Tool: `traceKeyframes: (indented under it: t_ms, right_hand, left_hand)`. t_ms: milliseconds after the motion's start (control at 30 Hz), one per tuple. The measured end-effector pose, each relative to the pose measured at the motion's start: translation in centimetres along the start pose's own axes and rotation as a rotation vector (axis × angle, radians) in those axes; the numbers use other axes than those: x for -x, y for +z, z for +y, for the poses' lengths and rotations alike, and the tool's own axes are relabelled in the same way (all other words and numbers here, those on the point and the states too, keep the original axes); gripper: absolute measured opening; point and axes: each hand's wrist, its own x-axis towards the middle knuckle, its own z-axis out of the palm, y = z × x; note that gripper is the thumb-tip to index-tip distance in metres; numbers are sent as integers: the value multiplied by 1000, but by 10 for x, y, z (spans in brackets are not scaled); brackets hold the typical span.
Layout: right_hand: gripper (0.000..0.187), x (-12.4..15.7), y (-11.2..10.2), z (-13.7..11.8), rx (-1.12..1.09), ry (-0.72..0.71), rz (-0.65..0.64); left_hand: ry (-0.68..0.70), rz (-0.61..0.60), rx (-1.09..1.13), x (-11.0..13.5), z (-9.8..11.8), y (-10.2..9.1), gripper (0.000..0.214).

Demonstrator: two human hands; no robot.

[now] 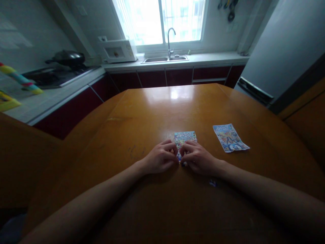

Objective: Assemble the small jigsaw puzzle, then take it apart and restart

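Note:
A small, colourful jigsaw puzzle (184,136) lies flat on the wooden table, its lower part covered by my hands. My left hand (164,157) rests at its lower left edge, fingers curled and thumb brought in toward the fingertips. From the other side my right hand (194,156) reaches over the lower right of the puzzle, fingers bent the same way. The two hands' fingertips almost meet. Whatever is pinched in them is too small or hidden to make out. Below my right wrist lie small loose pieces (212,183).
A creased printed picture sheet (230,138) lies to the right on the brown table (142,115). Beyond the table are a counter with a sink (165,59), a white microwave (118,51) and a stove with a dark pan (67,58). A fridge (279,51) stands at right.

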Motion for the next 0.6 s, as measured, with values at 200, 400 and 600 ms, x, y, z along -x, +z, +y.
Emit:
traceKeyframes:
  t_ms: [200,400,600]
  right_hand:
    - [23,0,0,1,-16,26,57]
    - [23,0,0,3,-5,131,156]
    - [27,1,1,2,14,74,50]
  left_hand:
    - [-5,0,-5,1,-1,1,23]
    - [-50,62,-21,2,-1,1,23]
    - [-64,33,-27,0,-1,2,21]
